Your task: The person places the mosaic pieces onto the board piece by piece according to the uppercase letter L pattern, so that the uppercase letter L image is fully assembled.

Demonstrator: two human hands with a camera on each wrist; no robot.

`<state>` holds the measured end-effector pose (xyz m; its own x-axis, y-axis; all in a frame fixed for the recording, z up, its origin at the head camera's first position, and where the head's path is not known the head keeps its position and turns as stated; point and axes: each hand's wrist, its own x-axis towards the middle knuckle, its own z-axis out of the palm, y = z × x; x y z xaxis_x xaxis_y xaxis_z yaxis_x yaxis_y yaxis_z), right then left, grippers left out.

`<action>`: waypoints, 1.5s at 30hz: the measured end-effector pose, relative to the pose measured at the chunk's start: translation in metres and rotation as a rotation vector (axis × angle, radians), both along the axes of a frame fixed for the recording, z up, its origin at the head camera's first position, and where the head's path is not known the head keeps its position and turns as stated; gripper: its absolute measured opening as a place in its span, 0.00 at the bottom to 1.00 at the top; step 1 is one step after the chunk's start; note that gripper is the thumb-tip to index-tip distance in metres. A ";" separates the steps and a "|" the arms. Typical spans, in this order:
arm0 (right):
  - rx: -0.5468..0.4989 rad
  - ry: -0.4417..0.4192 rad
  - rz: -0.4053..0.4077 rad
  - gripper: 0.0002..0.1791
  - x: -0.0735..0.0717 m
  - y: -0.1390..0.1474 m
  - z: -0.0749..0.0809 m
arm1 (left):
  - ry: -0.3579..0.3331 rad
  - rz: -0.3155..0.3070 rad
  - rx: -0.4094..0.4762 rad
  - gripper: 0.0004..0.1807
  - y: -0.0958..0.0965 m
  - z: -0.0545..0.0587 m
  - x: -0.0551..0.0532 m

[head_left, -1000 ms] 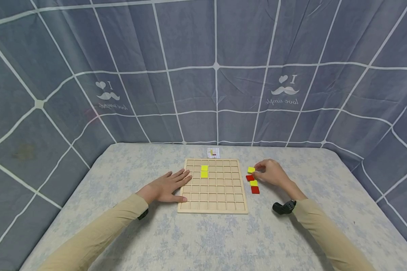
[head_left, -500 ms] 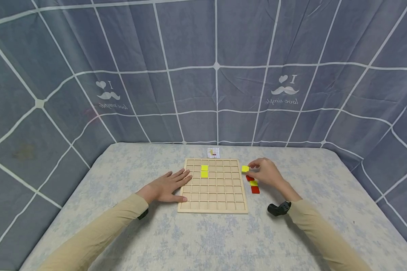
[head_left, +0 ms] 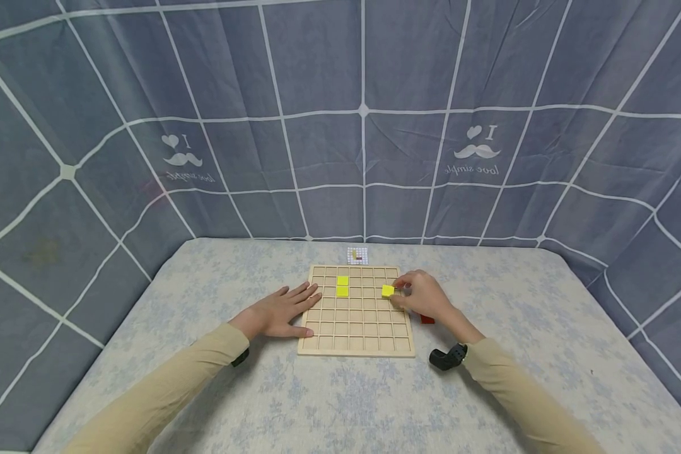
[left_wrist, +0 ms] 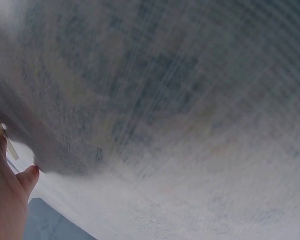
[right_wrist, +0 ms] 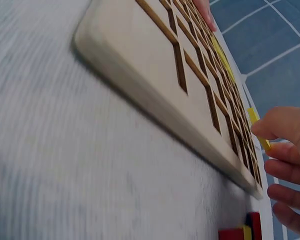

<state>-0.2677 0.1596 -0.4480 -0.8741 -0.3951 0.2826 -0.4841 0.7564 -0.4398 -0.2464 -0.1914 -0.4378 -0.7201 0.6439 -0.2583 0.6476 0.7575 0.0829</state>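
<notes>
A wooden grid board (head_left: 355, 340) lies on the table, with two yellow square tiles (head_left: 342, 286) set one below the other in its upper left part. My left hand (head_left: 278, 313) rests spread on the board's left edge, fingers straight. Over the board's right side, my right hand (head_left: 425, 296) pinches a third yellow tile (head_left: 388, 291) between thumb and fingers. The right wrist view shows that pinched yellow tile (right_wrist: 259, 129) held above the board. A red tile (head_left: 427, 319) shows right of the board; the tiles beside it are mostly hidden by my right hand.
Behind the board lies a small printed grid card (head_left: 357, 256) with coloured squares. A patterned cloth (head_left: 340, 403) covers the table. Grey-blue curtains (head_left: 318, 151) with white lines stand behind and at both sides.
My right hand has lifted the yellow tile from the row beside the board and carried it left, over the board's right columns. The left hand has stayed in place.
</notes>
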 end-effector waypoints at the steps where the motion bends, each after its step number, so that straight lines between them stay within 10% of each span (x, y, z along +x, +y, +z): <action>1: -0.001 0.004 0.004 0.15 0.000 -0.003 0.000 | -0.002 0.002 -0.001 0.47 0.000 0.000 0.000; 45: 0.010 -0.049 0.128 0.14 -0.001 -0.087 -0.007 | 0.016 0.009 -0.008 0.47 0.000 -0.001 0.001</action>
<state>-0.2686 0.0729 -0.4547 -0.8291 -0.5067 0.2364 -0.5550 0.6945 -0.4580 -0.2450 -0.1913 -0.4386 -0.7303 0.6351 -0.2515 0.6417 0.7641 0.0662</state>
